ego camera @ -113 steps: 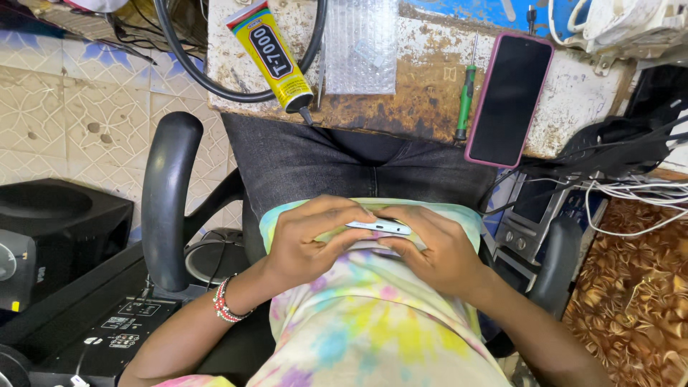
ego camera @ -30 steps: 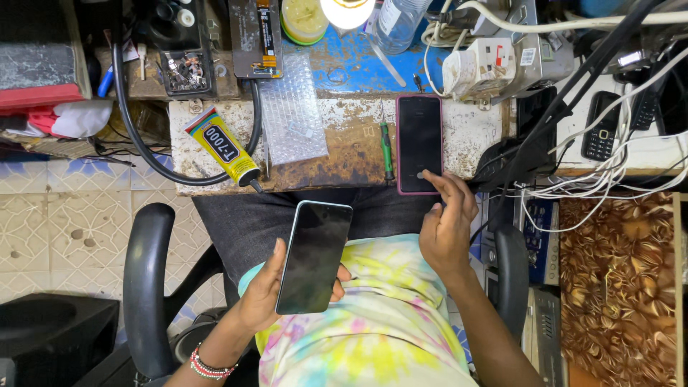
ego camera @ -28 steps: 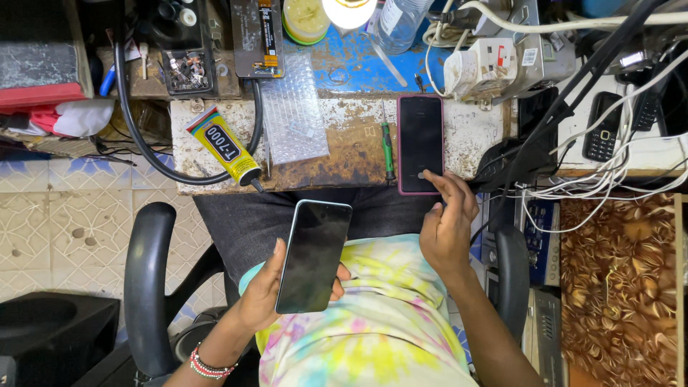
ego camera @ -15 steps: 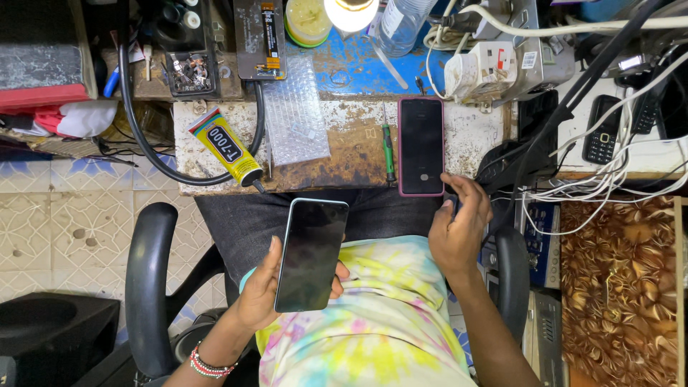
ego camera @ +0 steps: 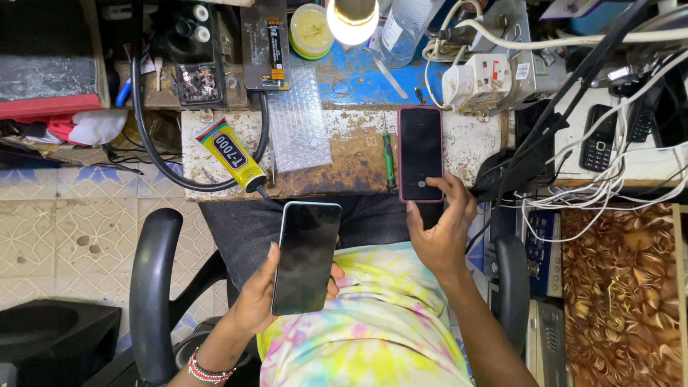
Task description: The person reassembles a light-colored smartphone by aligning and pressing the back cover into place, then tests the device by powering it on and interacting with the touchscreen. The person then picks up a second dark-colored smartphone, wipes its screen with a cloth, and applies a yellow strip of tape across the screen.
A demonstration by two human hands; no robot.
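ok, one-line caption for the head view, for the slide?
Seated at a worn bench, the left hand holds a dark phone while the right hand touches a pink-cased phone.

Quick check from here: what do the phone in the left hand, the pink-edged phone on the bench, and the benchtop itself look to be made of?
Phone in the left hand: glossy dark glass front, faint reflections, thin pale rim, metal or plastic. Pink-edged phone, touched by the right hand: dark glass face, matte pink rim, probably a soft plastic or rubber case. Benchtop: worn painted surface, white coat flaking to brown, likely wood.
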